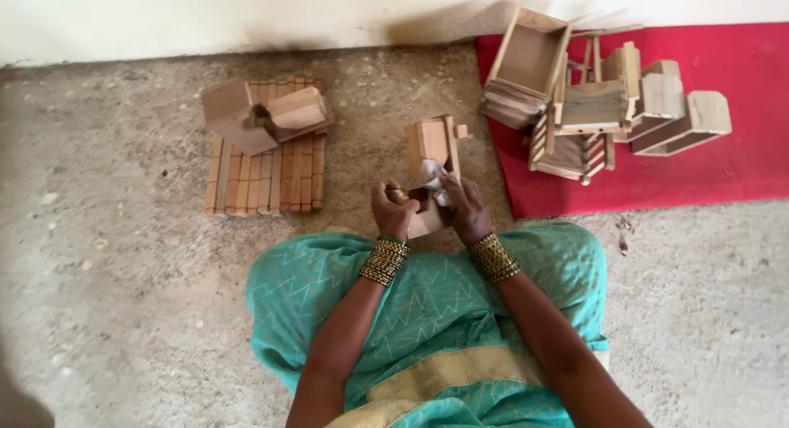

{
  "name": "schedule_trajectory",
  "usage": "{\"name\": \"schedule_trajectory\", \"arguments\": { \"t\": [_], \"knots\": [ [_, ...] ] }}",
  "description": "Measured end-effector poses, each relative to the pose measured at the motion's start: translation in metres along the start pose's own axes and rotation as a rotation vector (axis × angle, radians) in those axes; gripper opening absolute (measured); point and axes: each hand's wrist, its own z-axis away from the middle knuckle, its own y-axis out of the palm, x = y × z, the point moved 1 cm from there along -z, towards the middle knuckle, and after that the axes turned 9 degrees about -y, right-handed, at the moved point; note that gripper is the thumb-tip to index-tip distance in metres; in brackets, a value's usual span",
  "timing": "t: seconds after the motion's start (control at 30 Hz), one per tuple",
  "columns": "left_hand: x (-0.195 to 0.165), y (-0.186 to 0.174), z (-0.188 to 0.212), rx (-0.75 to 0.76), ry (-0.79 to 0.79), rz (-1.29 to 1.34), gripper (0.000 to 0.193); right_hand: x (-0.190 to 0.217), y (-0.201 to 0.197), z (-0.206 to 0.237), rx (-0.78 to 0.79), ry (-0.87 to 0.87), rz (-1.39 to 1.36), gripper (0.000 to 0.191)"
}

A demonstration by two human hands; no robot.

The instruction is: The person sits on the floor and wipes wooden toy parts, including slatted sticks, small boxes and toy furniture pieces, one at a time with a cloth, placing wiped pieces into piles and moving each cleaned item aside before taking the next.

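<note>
Person is sitting on the concrete floor (123, 255), working a small wooden box piece (431, 149) just ahead of the knees, between the slat mat and the red cloth.

Left hand (393, 210) is gripping the near lower end of the piece, fingers curled closed around it. Right hand (463, 210) is closing on a bit of white cloth (432, 175) and pressing it against the piece's near-right face. Whether the right fingers are also wrapping the wood itself, can't tell.

Key relation: the piece's long axis is running away from the body, near end in the hands, far end pointing toward the wall (246, 13). Both hands are sitting at the near end, left one carrying it, right one on the cloth, so the far end is standing free of the fingers.

Around it:
- wooden slat mat (267, 177) lying toward the left, with two loose wooden parts (263, 114) resting on its far edge
- red cloth (723, 157) toward the far right, carrying a heap of similar wooden boxes (588, 99) at its left edge

Both piles are well apart from the hands.
</note>
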Motion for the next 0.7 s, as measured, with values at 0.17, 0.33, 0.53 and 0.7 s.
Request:
{"name": "schedule_trajectory", "arguments": {
  "t": [0.17,0.33,0.53,0.7],
  "knots": [
    [-0.002,-0.016,-0.002,-0.094,-0.112,0.235,0.044,-0.023,-0.009,0.006,-0.24,0.216,-0.009,0.05],
    [-0.026,-0.056,-0.023,-0.33,-0.139,-0.263,0.053,-0.048,-0.029,0.009,-0.398,0.325,-0.175,0.043],
    [-0.071,-0.087,-0.035,-0.661,0.198,-0.706,0.078,-0.049,-0.031,0.009,-0.398,0.387,-0.241,0.041],
    [-0.085,-0.114,-0.083,-0.623,0.132,-0.622,0.074,-0.06,-0.024,0.008,-0.38,0.387,-0.34,0.037]
  ]
}}
